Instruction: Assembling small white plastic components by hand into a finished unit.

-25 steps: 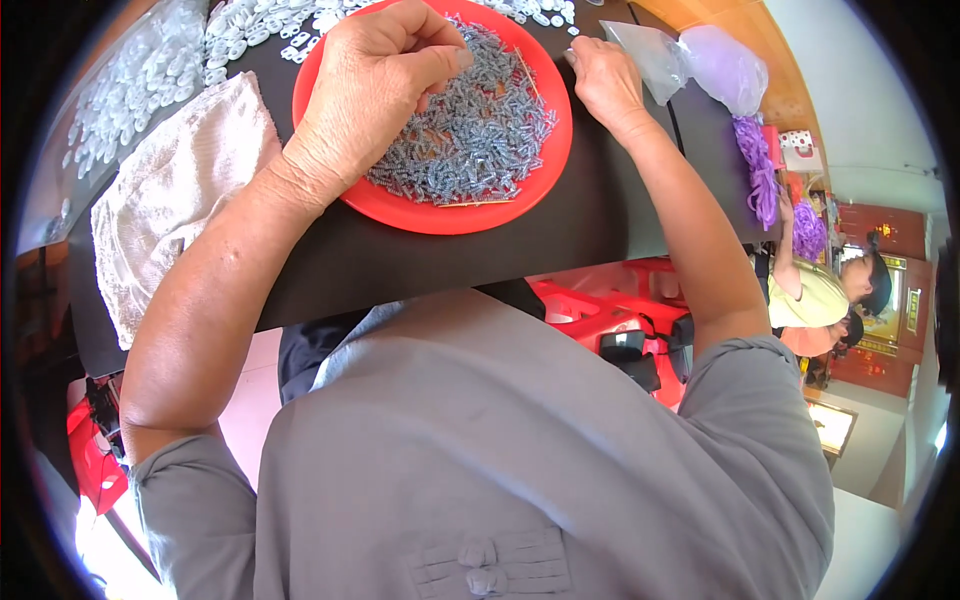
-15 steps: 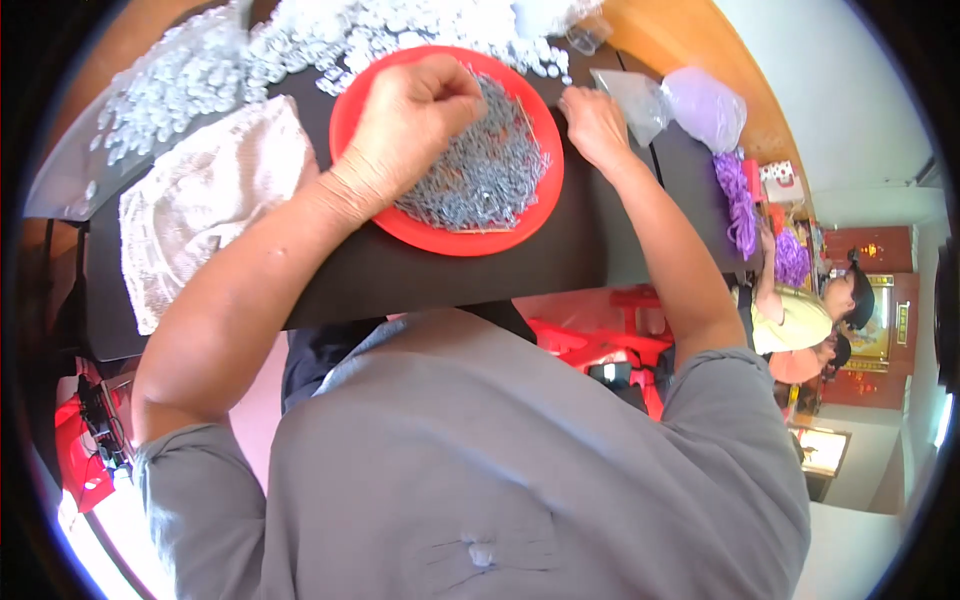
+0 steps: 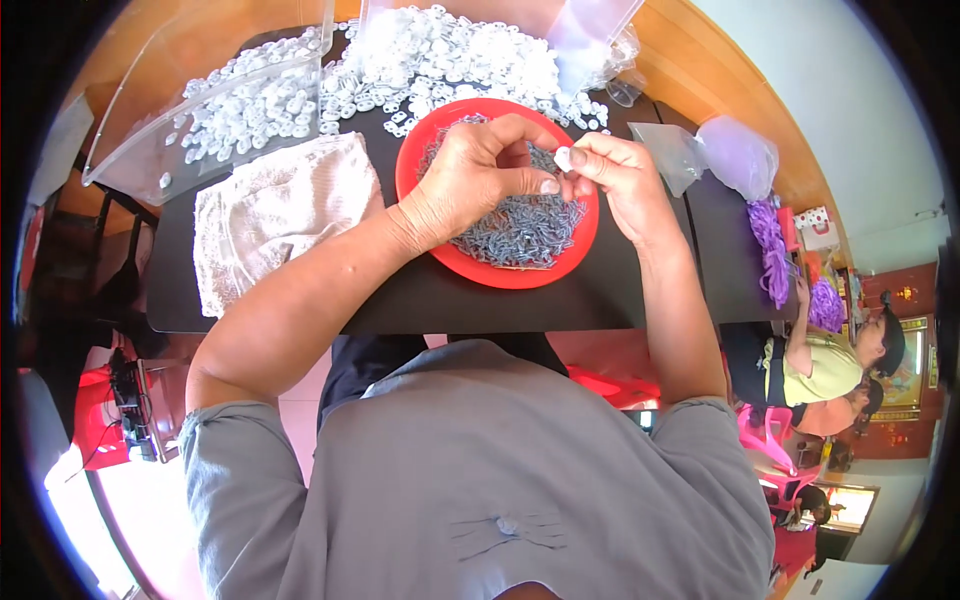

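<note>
A red round plate (image 3: 436, 146) on the black table (image 3: 420, 300) holds a heap of small grey metal pieces (image 3: 520, 225). My left hand (image 3: 470, 180) hovers over the plate with its fingers pinched together, thumb tip next to my right hand. My right hand (image 3: 620, 175) pinches a small white round piece (image 3: 562, 158) between thumb and forefinger, just above the plate's right side. The two hands meet fingertip to fingertip. What the left fingers hold is too small to see.
Many white round pieces (image 3: 440, 50) lie spread at the table's far side and in a clear plastic tray (image 3: 230, 100). A beige cloth (image 3: 270, 210) lies left of the plate. Clear plastic bags (image 3: 720, 150) and purple tassels (image 3: 770, 240) lie right. Another person (image 3: 820, 360) sits at right.
My left hand lifted off the grey heap and pinched its fingers. My right hand came in from the plate's right edge to meet it, holding a white piece. The view shifted downward.
</note>
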Available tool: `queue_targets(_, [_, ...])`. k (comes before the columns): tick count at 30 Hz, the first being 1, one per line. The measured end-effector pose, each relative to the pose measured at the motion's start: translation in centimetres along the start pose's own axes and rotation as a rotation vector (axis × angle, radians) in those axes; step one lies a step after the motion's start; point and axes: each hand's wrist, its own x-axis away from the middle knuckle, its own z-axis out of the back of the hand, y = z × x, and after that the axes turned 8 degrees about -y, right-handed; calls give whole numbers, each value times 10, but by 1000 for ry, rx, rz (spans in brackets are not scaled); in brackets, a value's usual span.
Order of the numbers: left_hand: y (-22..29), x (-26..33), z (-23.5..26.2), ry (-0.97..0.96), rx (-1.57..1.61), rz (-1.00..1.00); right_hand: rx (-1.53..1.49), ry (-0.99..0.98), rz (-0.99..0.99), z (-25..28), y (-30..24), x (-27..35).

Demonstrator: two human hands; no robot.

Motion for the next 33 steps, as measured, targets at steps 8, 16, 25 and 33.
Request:
queue_targets(8, [3, 3, -5, -63, -17, -173, -141, -66, -16, -20, -1, 4])
queue_targets(16, [23, 8, 0, 3, -356, -248, -221, -79, 17, -23, -6, 6])
queue_targets(25, [14, 9, -1, 45, -327, -325, -161, -42, 93, -33, -11, 9])
queue_targets(33, [11, 6, -2, 40, -280, -378, -119, 4, 136, -34, -12, 11])
